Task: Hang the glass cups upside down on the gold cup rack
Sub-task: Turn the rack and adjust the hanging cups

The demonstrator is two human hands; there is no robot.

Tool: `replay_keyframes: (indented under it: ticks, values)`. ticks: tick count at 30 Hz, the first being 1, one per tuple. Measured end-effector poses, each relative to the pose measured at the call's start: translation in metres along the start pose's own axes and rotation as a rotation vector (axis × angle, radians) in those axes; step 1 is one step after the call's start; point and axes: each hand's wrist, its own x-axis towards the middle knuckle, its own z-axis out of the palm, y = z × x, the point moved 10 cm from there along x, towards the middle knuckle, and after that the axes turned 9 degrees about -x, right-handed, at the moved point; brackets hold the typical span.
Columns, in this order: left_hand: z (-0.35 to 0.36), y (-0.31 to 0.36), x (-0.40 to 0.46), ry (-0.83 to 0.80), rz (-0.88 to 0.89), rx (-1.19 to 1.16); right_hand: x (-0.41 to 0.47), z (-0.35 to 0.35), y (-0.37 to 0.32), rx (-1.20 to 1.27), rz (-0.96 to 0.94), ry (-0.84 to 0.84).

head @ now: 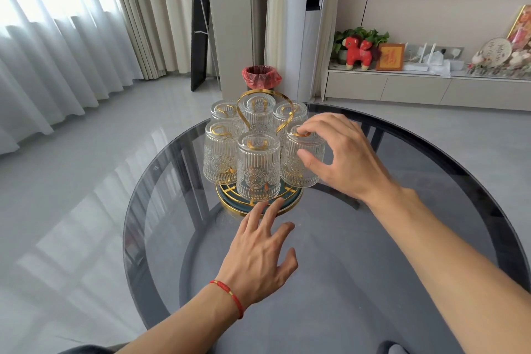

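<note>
The gold cup rack (260, 93) stands on a round dark-green base (230, 204) at the far side of the glass table. Several ribbed glass cups hang upside down on it, the nearest (258, 169) at the front. My right hand (342, 158) hovers at the front-right cup (293, 164), fingers spread around its top and side, thumb close to the glass; a firm grip cannot be made out. My left hand (258, 256), with a red string bracelet on the wrist, is open and flat, fingertips reaching the rack's base rim.
The round smoked-glass table (330, 282) fills the lower view. Behind the rack stands a bin with a red liner (260, 76). A low white cabinet (416, 86) with ornaments runs along the right wall; curtains hang at left.
</note>
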Motion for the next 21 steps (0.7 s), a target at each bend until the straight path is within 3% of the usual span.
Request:
replay_keyframes:
  ticks: [15,21]
  values:
    - [-0.007,-0.002,-0.001,0.036,-0.025,-0.054,0.0,-0.008,0.002,0.103,0.046,0.051]
    - [-0.009,0.0,0.0,0.056,-0.034,-0.049,0.009,-0.005,0.018,0.254,0.242,-0.033]
